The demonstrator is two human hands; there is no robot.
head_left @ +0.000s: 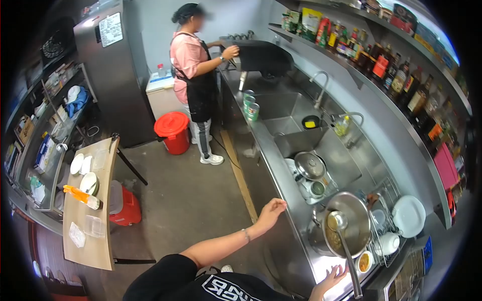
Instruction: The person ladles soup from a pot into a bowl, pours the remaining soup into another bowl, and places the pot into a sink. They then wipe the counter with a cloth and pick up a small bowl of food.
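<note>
My left hand (271,213) is held over the front edge of the steel counter, its fingers bent together; whether anything is between them is too small to tell. Low on the right, my right hand (331,281) has its fingers apart and holds nothing, beside the handle of a ladle (347,253). The ladle rests in a large steel pot (355,205) with some food at the bottom. A small bowl of orange-brown food (364,261) stands just right of the pot.
Beyond the pot are sinks with a lidded pan (310,166), a rack with white plates (408,216), and green cans (252,111). A co-worker (193,75) stands near a red bin (173,131). A wooden table (103,200) is at the left; bottles line the wall shelf (361,70).
</note>
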